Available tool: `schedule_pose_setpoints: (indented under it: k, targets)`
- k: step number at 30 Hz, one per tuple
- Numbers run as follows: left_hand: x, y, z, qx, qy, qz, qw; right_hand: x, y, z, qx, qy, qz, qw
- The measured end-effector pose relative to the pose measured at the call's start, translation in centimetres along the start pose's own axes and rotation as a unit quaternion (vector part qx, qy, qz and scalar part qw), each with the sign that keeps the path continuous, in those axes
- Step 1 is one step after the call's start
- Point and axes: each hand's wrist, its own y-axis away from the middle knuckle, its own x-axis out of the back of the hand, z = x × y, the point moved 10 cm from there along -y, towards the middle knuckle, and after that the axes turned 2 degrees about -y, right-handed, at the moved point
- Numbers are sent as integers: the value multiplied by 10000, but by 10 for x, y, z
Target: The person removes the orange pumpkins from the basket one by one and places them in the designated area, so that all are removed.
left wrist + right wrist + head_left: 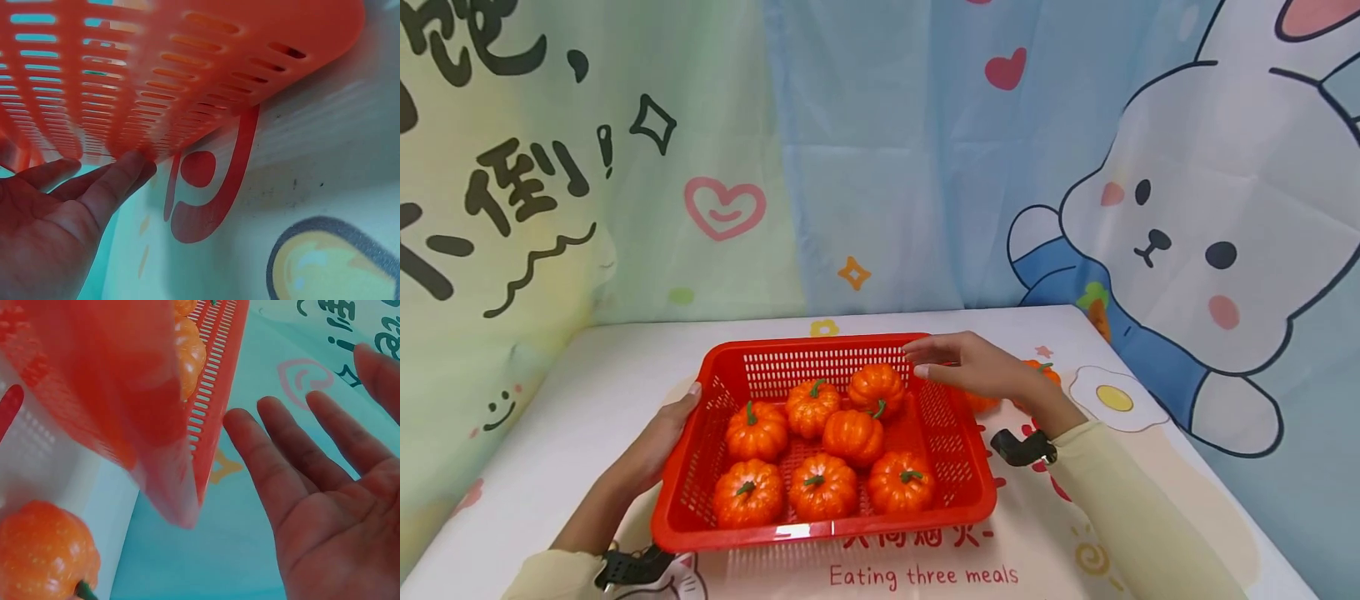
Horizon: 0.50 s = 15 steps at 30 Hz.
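A red plastic basket (917,522) with slotted walls holds several small orange pumpkins (823,487) with green stems. At its left side my left hand (655,437) grips the basket, thumb by the rim; the left wrist view shows the fingers (115,181) against the slotted outside. My right hand (973,362) hovers over the far right corner, fingers extended and holding nothing. In the right wrist view its fingertips come close to the basket rim (215,434); whether they touch is unclear.
Outside the basket on the right, partly behind my right hand and wrist, lie more pumpkins (982,403). A printed cloth (1195,517) covers the table. Behind it hangs a cartoon curtain (880,167).
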Motion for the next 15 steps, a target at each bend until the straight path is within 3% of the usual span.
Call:
schedule_pose_setpoints:
  k: [9, 15]
  targets:
    - [0, -1, 2, -34, -29, 42, 10000, -25, -20, -13, 138, 255, -701, 9971]
    - [1, 1, 1, 28, -45, 90, 9999, -47, -33, -11, -19, 211, -1047, 9943]
